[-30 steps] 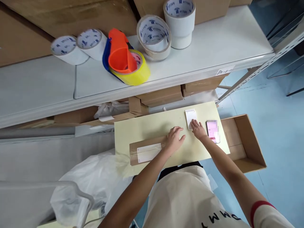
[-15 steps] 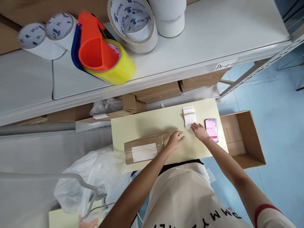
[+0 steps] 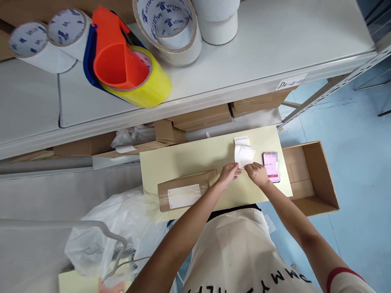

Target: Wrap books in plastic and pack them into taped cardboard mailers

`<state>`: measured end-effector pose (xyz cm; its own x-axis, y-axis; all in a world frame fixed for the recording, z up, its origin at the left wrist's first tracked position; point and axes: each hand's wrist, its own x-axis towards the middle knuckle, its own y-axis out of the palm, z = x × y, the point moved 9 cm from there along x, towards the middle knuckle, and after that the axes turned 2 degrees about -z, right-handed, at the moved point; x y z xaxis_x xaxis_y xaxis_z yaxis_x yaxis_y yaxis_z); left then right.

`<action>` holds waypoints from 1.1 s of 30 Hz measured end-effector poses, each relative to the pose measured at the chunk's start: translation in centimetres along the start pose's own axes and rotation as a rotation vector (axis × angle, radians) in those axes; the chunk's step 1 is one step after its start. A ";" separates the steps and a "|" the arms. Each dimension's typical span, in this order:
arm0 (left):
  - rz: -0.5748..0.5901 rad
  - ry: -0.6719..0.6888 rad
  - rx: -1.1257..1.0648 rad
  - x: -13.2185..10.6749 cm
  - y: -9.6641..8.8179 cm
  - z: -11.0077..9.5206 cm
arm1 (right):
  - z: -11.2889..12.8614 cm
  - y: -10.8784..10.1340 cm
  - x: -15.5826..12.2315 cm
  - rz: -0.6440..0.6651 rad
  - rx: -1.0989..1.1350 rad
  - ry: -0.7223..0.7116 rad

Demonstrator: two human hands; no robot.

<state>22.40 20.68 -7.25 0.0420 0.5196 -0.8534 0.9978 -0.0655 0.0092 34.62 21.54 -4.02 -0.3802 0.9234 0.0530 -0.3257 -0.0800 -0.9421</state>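
Note:
A small stack of white label sheets [image 3: 242, 142] lies towards the back of the pale yellow table [image 3: 189, 156], with its top sheet [image 3: 246, 154] turned askew and lifted at the near edge. My right hand [image 3: 257, 174] is closed on that near edge, fingertips pinched together. Close by on the left, my left hand [image 3: 229, 175] has its fingers stretched out and apart, the tips at the sheet's near left corner. Left of it lies a taped cardboard box [image 3: 210, 179] bearing a white label [image 3: 184, 196]. A phone with a pink screen [image 3: 271, 167] rests right beside my right hand.
An open cardboard carton [image 3: 325, 179] stands right of the table. Across the back runs a grey shelf [image 3: 275, 36] with tape rolls [image 3: 166, 28], a yellow roll [image 3: 155, 87] and an orange dispenser [image 3: 114, 61]. Plastic bags [image 3: 100, 232] and a bent pipe [image 3: 100, 226] are at left.
My right hand has taken hold of the top sheet's near edge, and the sheet has turned and lifted. My left hand has moved right, up to the sheet.

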 end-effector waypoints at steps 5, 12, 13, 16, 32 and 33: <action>-0.044 0.046 -0.078 0.8 -0.1 -0.1 | 0.6 -0.8 -0.7 -0.069 0.105 -0.001; -0.120 0.120 -0.091 1.4 -1.1 0.0 | -4.1 -1.7 -2.4 -0.351 0.609 0.583; -0.120 0.123 -0.092 1.4 -1.2 0.1 | -4.7 -1.2 -2.6 -0.359 0.699 0.670; -0.110 0.126 -0.087 1.5 -1.1 0.2 | -5.3 -0.3 -2.4 -0.348 0.882 0.777; -0.197 0.636 0.151 -2.5 -4.9 -9.0 | -2.4 -3.7 4.3 -0.113 0.945 0.467; -0.224 0.628 0.111 -2.5 -5.7 -9.2 | -2.2 -4.0 4.8 -0.098 0.924 0.418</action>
<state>17.08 27.62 -0.39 -0.1102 0.9252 -0.3632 0.9762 0.0320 -0.2147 36.00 27.09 -0.74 -0.0410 0.9845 -0.1705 -0.9474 -0.0925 -0.3063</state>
